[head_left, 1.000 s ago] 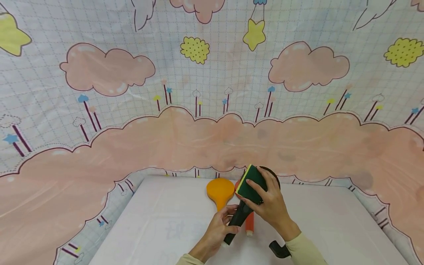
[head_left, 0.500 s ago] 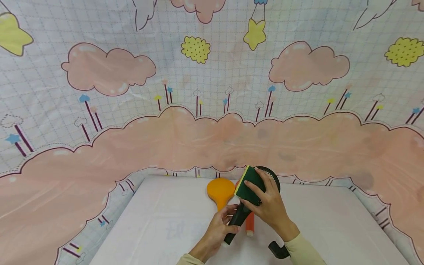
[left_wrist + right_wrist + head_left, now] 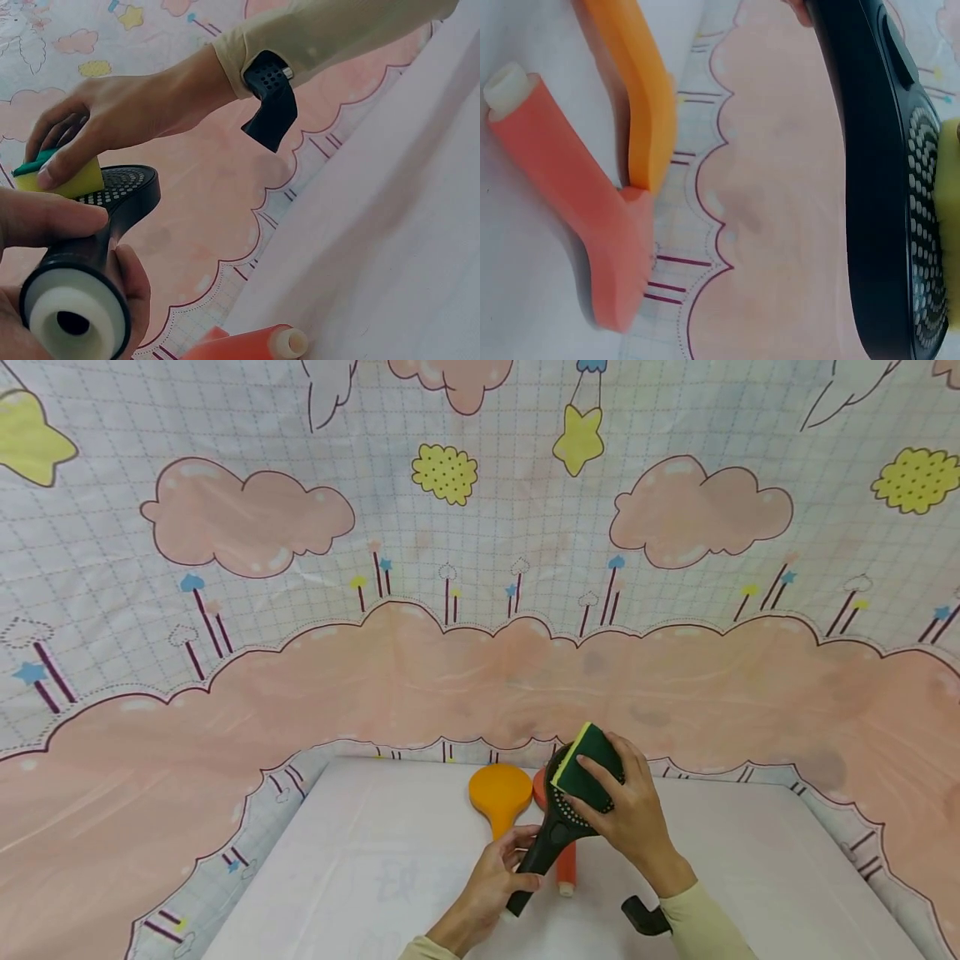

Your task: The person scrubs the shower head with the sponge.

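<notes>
My left hand [image 3: 491, 881] grips the handle of a black handheld shower head [image 3: 553, 842], raised and tilted above the table. In the left wrist view, the handle's white hollow end [image 3: 75, 319] points at the camera. A sponge [image 3: 597, 766], dark green on one side and yellow on the other, is held by my right hand [image 3: 637, 827], with thumb and fingers around its edges. Its yellow side [image 3: 75, 184] lies against the nozzle face of the shower head, covering part of it. Light nozzle dots [image 3: 924, 210] show beside the sponge.
An orange shower head [image 3: 500, 789] and a red one [image 3: 567, 864] lie on the white table [image 3: 360, 843], just behind the hands. A black strap [image 3: 271, 97] hangs from the right wrist. Behind stands a cloth [image 3: 480, 685] printed with clouds and stars.
The sponge and right hand have slid right and slightly up across the nozzle face, uncovering nozzles at its lower left. The left hand stays in about the same place on the handle.
</notes>
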